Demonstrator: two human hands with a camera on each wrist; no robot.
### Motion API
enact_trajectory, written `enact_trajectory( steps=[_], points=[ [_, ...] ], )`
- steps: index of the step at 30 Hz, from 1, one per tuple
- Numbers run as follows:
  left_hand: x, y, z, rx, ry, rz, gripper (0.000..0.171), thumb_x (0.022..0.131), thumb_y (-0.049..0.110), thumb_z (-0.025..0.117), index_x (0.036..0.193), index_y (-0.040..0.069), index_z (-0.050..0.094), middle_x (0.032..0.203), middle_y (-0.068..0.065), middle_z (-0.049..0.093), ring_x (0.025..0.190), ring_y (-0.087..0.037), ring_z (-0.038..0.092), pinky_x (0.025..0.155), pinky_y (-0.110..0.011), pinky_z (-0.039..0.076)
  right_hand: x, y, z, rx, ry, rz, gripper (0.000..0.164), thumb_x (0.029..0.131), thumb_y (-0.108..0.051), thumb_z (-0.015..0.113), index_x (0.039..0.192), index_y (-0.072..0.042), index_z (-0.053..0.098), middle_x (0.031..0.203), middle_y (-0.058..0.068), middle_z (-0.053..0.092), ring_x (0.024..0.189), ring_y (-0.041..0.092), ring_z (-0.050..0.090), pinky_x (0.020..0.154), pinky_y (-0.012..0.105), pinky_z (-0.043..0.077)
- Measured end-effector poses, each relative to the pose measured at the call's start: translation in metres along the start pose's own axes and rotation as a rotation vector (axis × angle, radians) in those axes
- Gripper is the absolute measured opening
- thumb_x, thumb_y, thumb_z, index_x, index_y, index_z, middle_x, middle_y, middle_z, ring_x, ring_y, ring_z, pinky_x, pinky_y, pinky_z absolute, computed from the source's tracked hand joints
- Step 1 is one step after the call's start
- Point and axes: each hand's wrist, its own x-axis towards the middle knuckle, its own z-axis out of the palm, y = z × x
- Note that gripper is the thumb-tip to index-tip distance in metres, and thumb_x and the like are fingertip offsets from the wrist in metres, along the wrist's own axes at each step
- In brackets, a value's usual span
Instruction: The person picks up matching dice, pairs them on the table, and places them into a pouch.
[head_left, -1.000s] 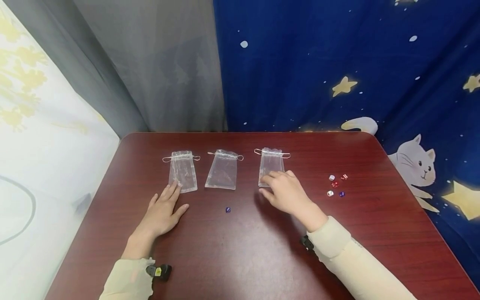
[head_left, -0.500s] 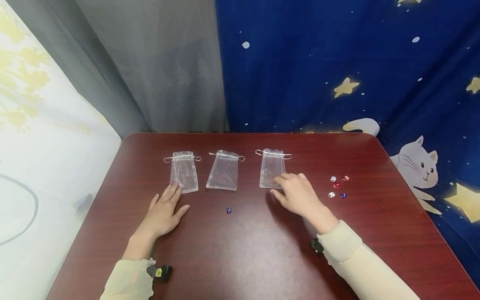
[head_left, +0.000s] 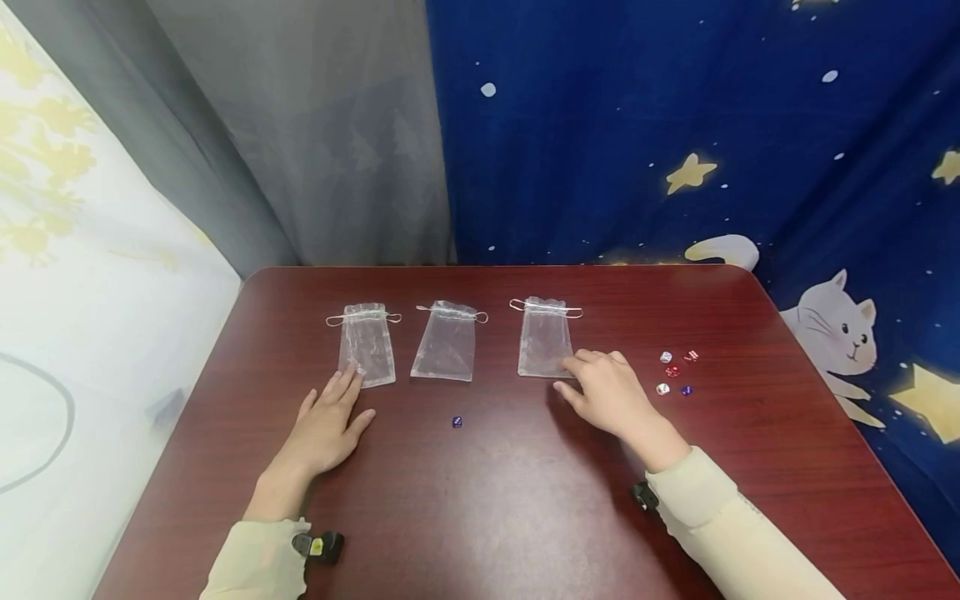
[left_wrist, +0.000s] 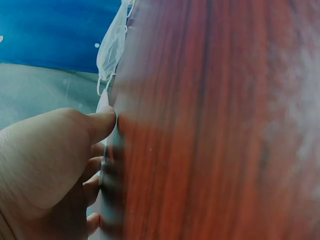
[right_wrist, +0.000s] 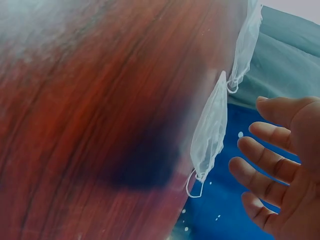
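Three sheer white drawstring pouches lie flat in a row: a left pouch (head_left: 371, 342), a middle pouch (head_left: 446, 343) and a right pouch (head_left: 543, 337). My left hand (head_left: 318, 429) rests on the table, fingers fairly straight, its fingertips on the lower edge of the left pouch. Beside the lower right corner of the right pouch is my right hand (head_left: 611, 396), its fingertips overlapping that corner in the head view. In the right wrist view, the fingers (right_wrist: 267, 152) are spread and loosely bent, with nothing in them. A single blue die (head_left: 457, 422) sits below the middle pouch.
Right of my right hand lies a small group of dice: a red die (head_left: 672, 372), another red die (head_left: 692, 357), a white die (head_left: 666, 357), a second white die (head_left: 663, 389) and a blue die (head_left: 687, 390). Curtains (head_left: 570, 133) hang behind the dark red table (head_left: 465, 517).
My right hand has moved right, from over the lower part of the right pouch to its lower right corner. The left hand, pouches and dice stay in place.
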Motion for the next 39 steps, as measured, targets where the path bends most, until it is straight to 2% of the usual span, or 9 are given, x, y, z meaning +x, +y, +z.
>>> enact_trajectory(
  steps=[7,15,30,39],
  points=[
    [-0.002,0.002,-0.001,0.004,0.003,0.001,0.062,0.105,0.026,0.052,0.155,-0.004,0.031,0.164,-0.023,0.023,0.15,-0.044,0.02,0.115,-0.07,0.013,-0.005,0.007,0.003,0.0,-0.004,0.017,0.034,0.087,-0.031,0.08,0.111,-0.006,0.075,0.092,0.007,0.07,0.088,0.028,0.069,0.072,0.045,0.047],
    [-0.001,0.002,-0.001,0.012,0.009,0.005,0.061,0.106,0.025,0.052,0.155,-0.005,0.032,0.163,-0.023,0.024,0.15,-0.044,0.021,0.115,-0.07,0.014,-0.008,0.013,0.004,0.008,-0.004,0.019,0.028,0.087,-0.029,0.079,0.104,-0.007,0.074,0.077,-0.001,0.06,0.076,0.022,0.064,0.07,0.044,0.046],
    [-0.001,0.001,0.0,0.015,0.016,0.007,0.06,0.106,0.025,0.052,0.155,-0.004,0.032,0.163,-0.024,0.024,0.15,-0.044,0.022,0.115,-0.07,0.015,-0.016,0.025,0.003,0.022,0.012,0.041,0.019,0.085,-0.025,0.08,0.096,-0.01,0.074,0.075,-0.002,0.059,0.07,0.021,0.062,0.067,0.043,0.044],
    [0.0,0.001,0.001,0.013,0.018,0.006,0.061,0.105,0.025,0.052,0.155,-0.004,0.033,0.163,-0.024,0.025,0.15,-0.044,0.021,0.115,-0.07,0.015,-0.023,0.031,0.001,0.006,0.001,0.057,0.022,0.086,-0.025,0.08,0.099,-0.009,0.074,0.081,0.0,0.063,0.074,0.022,0.064,0.07,0.045,0.046]
  ],
)
